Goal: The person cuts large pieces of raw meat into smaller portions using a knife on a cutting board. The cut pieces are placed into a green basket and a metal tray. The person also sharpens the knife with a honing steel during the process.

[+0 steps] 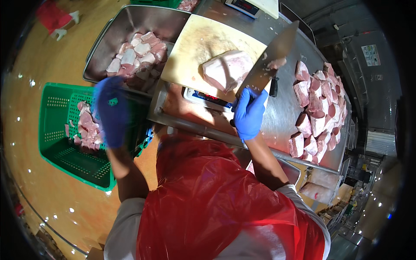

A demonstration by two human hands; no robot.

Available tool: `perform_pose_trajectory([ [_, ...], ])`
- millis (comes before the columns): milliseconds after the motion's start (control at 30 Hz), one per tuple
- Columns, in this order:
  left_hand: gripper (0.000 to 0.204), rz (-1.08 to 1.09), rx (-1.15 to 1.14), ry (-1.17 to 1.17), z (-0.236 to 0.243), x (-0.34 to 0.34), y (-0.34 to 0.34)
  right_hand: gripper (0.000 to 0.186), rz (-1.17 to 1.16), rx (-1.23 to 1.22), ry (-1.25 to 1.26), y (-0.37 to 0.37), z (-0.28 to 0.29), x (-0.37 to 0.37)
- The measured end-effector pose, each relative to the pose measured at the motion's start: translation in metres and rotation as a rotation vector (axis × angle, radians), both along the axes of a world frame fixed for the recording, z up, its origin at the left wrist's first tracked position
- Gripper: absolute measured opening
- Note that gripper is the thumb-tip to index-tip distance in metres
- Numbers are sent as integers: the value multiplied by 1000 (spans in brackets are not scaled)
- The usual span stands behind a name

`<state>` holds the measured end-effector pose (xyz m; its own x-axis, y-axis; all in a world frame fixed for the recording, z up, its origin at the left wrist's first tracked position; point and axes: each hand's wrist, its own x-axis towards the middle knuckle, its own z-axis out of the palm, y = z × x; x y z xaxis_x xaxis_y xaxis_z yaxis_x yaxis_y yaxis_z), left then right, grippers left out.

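Observation:
My right hand [250, 113], in a blue glove, is closed round the handle of a large knife. The broad knife blade [268, 65] points up and to the right, with a small meat scrap [277, 63] on it. Just left of the blade, a big pale piece of meat [226, 69] lies on the cream cutting board [186, 50]. My left hand [110, 113], also blue-gloved, hangs over the right side of a green perforated basket [50, 115]. Motion smears its fingers. Pink meat trimmings [89, 130] lie inside the basket.
A metal tub [132, 21] with meat chunks [138, 56] stands left of the board. By the board's near edge sits a digital scale [208, 99]. Many cut meat pieces [318, 108] are heaped on the steel table's [279, 125] right side. A person's red garment [52, 17] shows far left.

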<state>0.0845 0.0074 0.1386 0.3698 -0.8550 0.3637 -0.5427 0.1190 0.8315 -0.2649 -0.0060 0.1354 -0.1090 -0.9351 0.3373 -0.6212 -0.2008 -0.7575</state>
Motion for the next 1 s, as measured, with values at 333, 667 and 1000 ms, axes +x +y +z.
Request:
perform_pose_trajectory([
  [333, 28, -473, -101, 2, -44, -144, -52, 29, 17, -40, 273, -19, -19, 34],
  [667, 14, -221, -109, 80, -51, -118, -47, 20, 97, 442, 567, 27, -43, 4],
  [1000, 28, -275, -34, 185, -41, -151, -59, 22, 149, 736, 693, 123, 50, -75],
])
